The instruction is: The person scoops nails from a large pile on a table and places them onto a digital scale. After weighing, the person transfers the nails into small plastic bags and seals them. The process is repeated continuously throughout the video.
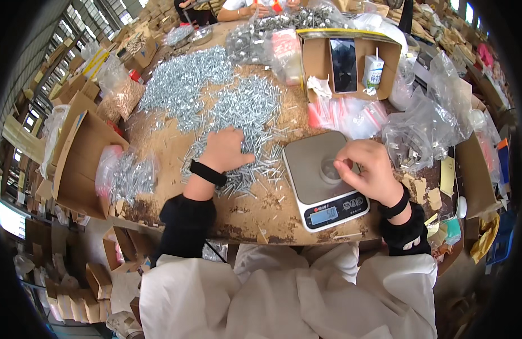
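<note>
My left hand (230,149) lies palm down on the near part of a large pile of silvery screws or nails (247,104). Its thumb is spread to the right and its fingertips reach in among the pieces; nothing is visibly gripped. A white kitchen scale (306,181) with a grey platform and a lit display stands just right of the pile. On that platform sits a small round, clear-looking cup (329,171). My right hand (367,169) is closed, thumb and fingers pinched at the cup's right side; its contents are too blurred to make out.
Behind the scale are red-edged clear bags (345,114) and an open carton (311,59) with a phone (344,65) and a drink carton (374,72). Bagged hardware (131,176) lies by a tilted box (83,169) at left. Plastic bags (416,135) crowd the right. Another person (255,10) sits opposite.
</note>
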The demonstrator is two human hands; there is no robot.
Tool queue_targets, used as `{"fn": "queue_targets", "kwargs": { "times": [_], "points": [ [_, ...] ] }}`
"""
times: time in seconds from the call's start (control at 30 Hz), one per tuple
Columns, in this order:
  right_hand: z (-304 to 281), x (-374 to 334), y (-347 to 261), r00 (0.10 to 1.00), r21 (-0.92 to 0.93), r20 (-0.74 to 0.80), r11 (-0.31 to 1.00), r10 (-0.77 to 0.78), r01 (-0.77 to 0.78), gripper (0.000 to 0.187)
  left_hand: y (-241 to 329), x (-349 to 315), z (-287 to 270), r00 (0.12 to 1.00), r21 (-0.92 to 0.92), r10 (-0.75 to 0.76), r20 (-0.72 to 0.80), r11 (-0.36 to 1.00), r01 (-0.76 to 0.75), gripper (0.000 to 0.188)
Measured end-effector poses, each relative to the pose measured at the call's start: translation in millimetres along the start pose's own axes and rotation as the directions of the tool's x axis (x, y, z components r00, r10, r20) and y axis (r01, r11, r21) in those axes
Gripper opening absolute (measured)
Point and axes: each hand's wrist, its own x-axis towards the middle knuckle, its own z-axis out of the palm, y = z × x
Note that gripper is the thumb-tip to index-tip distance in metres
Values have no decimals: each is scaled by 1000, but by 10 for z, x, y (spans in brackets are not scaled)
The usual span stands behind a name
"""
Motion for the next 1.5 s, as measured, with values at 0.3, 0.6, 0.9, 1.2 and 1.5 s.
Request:
{"fn": "queue_targets", "kwargs": {
  "times": [0.3,0.6,0.9,1.2,1.5],
  "points": [
    [-24,-26,62,997,-22,52,998,53,-52,9,244,-179,310,983,55,-4,-183,998,15,40],
    [-52,-25,102,998,-26,29,998,49,-48,12,-21,-132,253,937,-300,45,-346,941,-156,31],
    [-85,-138,339,950,20,307,998,48,-56,60,513,-34,-270,959,-668,-19,-281,722,-181,24],
    [93,-140,292,965,-95,250,994,80,-58,57,1353,-2,-210,881,-679,245,-404,565,-468,28],
    [101,-150,245,960,-93,255,991,117,-96,59,1326,-58,-127,830,-610,239,-505,582,-538,14]
  ]
}}
